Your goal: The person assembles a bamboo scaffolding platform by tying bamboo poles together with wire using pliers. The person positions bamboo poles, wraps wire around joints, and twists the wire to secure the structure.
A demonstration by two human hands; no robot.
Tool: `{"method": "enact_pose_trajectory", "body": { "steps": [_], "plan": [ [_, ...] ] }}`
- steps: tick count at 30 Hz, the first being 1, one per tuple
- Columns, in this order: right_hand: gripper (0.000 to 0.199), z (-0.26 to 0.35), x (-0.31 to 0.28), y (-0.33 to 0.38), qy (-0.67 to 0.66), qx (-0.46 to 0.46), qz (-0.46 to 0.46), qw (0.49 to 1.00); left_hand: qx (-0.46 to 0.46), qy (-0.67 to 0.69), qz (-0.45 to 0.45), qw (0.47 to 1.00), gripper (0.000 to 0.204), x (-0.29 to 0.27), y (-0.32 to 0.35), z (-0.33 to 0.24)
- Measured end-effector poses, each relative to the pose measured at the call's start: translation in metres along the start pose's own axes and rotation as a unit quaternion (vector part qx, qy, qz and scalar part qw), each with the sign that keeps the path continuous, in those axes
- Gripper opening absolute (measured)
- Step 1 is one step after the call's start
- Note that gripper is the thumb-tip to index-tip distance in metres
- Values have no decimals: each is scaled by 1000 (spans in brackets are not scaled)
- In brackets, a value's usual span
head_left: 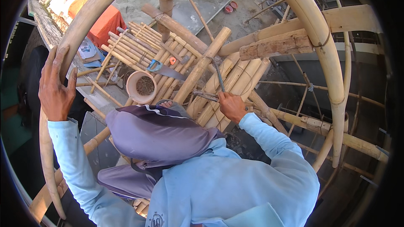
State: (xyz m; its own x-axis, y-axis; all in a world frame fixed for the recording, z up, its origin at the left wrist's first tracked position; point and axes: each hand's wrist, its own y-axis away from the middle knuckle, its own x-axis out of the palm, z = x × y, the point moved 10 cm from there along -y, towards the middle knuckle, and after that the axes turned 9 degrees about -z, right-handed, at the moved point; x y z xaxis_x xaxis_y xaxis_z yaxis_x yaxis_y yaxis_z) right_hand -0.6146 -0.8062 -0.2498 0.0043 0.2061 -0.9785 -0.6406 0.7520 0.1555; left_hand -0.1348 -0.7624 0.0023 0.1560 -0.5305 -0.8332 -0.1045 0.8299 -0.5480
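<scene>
While left fingers [63,65] grip one bamboo hoop [90,10], right fingers [227,101] clasp one pincers [216,80].

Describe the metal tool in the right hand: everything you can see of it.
The metal tool is dark and rusty-looking, with two slim arms: one runs up and slightly left over the bamboo poles, the other lies nearly level, pointing left. They meet at the right hand, which closes around that junction and hides it. It looks like pincers or a bent bar; I cannot tell which. The tips rest against bamboo.

Bright daylight, sharp centre, bent dark rim
</scene>
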Motion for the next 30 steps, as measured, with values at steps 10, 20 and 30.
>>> {"method": "enact_pose_trajectory", "body": {
  "steps": [10, 20, 30],
  "plan": [
    [22, -19, 159, 89, -117, 123, 44, 985, 15, -34, -23, 999, 62, -4, 3, 0],
    [38, -50, 127, 86, -212, 185, -12, 959, 4, -58, -15, 998, 61, 2, 5, -1],
    [54, -172, 96, 49, -147, 486, -80, 858, 66, -42, -174, 982, 38, -98, 52, -11]
  ]
}}
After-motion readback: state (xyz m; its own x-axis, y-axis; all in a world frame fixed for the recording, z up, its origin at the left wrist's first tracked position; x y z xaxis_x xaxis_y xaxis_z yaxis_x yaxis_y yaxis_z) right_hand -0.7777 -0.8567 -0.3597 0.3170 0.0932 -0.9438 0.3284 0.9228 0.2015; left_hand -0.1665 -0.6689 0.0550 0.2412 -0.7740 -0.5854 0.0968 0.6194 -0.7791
